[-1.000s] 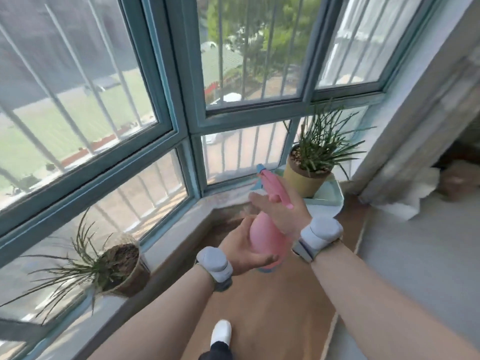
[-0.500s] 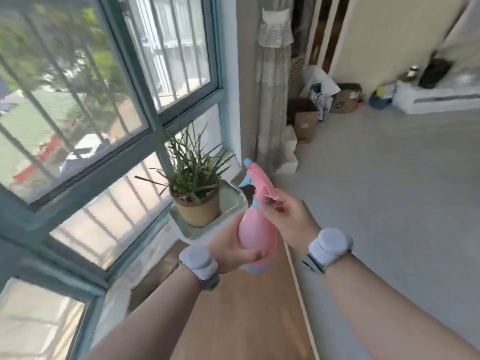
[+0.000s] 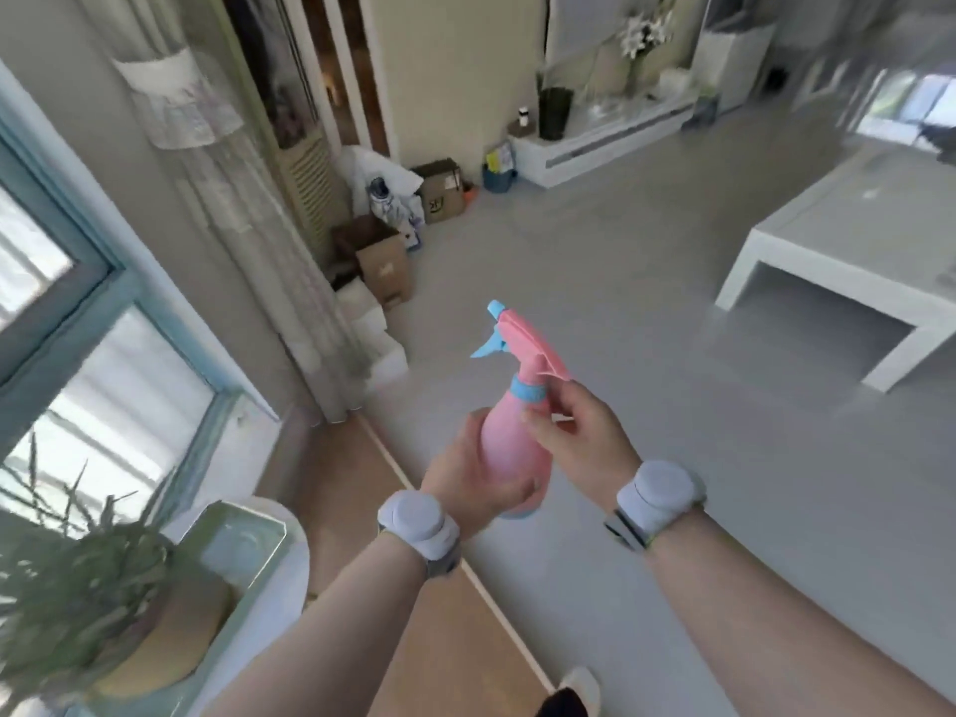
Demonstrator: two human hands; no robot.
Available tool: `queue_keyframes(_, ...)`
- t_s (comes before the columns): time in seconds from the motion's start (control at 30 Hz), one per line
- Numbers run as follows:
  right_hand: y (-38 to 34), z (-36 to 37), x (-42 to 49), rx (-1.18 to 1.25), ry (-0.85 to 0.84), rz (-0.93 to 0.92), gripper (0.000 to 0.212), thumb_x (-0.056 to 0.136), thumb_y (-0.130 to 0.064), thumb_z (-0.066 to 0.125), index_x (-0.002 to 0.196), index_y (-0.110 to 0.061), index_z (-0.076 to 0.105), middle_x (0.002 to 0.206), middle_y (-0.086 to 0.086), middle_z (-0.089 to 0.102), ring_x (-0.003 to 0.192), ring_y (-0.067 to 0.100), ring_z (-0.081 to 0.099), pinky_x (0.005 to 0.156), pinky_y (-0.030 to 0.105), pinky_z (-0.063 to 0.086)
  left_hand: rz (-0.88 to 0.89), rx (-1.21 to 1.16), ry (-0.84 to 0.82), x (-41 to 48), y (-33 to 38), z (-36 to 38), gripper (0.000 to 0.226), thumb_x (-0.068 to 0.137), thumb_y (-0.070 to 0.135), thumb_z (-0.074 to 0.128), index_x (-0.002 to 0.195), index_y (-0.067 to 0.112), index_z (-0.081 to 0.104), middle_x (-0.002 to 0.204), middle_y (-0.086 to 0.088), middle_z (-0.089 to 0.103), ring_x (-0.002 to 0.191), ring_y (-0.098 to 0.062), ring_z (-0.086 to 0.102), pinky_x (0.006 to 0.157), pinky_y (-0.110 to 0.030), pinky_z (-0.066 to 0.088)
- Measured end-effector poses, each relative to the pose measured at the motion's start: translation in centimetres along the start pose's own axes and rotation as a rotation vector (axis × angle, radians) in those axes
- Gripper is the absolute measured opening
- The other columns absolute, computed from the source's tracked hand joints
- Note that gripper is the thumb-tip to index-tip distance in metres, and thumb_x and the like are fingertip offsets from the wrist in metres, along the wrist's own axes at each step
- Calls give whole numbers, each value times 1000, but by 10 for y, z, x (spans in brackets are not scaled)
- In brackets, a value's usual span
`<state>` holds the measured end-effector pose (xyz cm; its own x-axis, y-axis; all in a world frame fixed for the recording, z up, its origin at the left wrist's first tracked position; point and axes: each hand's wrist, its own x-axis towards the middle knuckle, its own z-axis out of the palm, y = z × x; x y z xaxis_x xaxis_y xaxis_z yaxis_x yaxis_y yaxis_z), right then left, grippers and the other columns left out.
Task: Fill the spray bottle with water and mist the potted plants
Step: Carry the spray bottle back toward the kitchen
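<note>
A pink spray bottle (image 3: 509,447) with a light blue nozzle and collar stands upright in the middle of the view. My left hand (image 3: 465,483) is wrapped around its lower body from the left. My right hand (image 3: 579,432) pinches the neck just under the pink spray head, fingers near the blue collar. A potted plant (image 3: 88,587) with thin green leaves sits in a tan pot on a pale green tray (image 3: 248,540) at the lower left, by the window.
A curtain (image 3: 269,251) hangs left of centre. Cardboard boxes (image 3: 385,266) and bags lie by the wall behind it. A white low table (image 3: 827,251) stands at right on the grey floor. A white cabinet (image 3: 600,137) is at the back.
The view has swung right, away from the window toward the room. The potted plant has slid to the lower left. Both hands still hold the bottle.
</note>
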<state>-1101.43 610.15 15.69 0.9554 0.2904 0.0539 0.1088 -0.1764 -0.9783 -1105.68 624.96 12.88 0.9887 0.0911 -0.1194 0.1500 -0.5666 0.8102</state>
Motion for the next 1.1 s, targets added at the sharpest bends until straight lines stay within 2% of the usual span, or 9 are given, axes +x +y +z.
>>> queue_keyframes(0.13,-4,-61,71,-44,74,24,19,88,-20,65,106,-23,65,91,-17,65,92,8,61,95,41,47,17,113,10,86,41,24,74,60,49,72,124,39,36,107,8,59,93,-20,57,80,-33,48)
queue_keyframes(0.23,-4,-101,118,-95,154,50,24,87,-25,67,110,-20,66,102,-7,68,96,12,62,89,32,48,57,211,56,142,71,39,75,63,53,71,126,35,35,114,9,57,102,-21,54,96,-38,41)
queue_keyframes(0.3,1,-116,136,-125,208,60,32,85,-27,68,114,-14,67,108,0,68,92,11,59,80,24,42,105,342,112,167,82,48,77,66,55,68,130,31,33,122,9,55,111,-19,52,110,-42,27)
queue_keyframes(0.4,12,-137,166,-118,311,54,35,84,-28,68,115,-13,67,109,-1,68,100,11,60,78,16,40,167,441,152,214,95,62,82,68,58,65,135,28,29,128,8,52,119,-17,50,115,-43,14)
queue_keyframes(0.6,40,-180,265,20,359,55,23,83,-17,72,105,-17,64,102,-5,65,95,5,60,83,22,41,197,274,-84,331,109,89,76,65,56,68,128,35,31,120,12,52,113,-15,54,115,-44,17)
queue_keyframes(0.7,57,-201,326,57,306,-91,42,82,-2,71,104,-35,56,117,-14,59,111,-1,57,92,15,42,209,260,-207,396,112,103,80,60,59,63,129,35,31,112,16,51,107,-15,52,110,-44,26)
queue_keyframes(0.8,88,-224,403,55,329,-94,53,82,-9,73,115,-43,49,130,-12,55,120,10,54,102,25,41,281,200,-415,484,103,119,88,51,62,58,131,40,30,106,18,53,100,-14,50,103,-44,37)
queue_keyframes(0.97,131,-256,523,43,333,-126,57,78,-13,76,123,-37,49,128,1,59,102,8,60,94,27,49,336,38,-630,627,109,134,89,61,43,72,138,32,30,125,8,56,114,-14,55,95,-39,49)
queue_keyframes(1.1,147,-286,583,12,377,-68,60,81,1,70,126,-31,46,121,1,57,87,19,59,89,34,48,350,-35,-794,701,126,143,85,68,27,73,141,25,30,132,8,52,119,-8,52,97,-29,48)
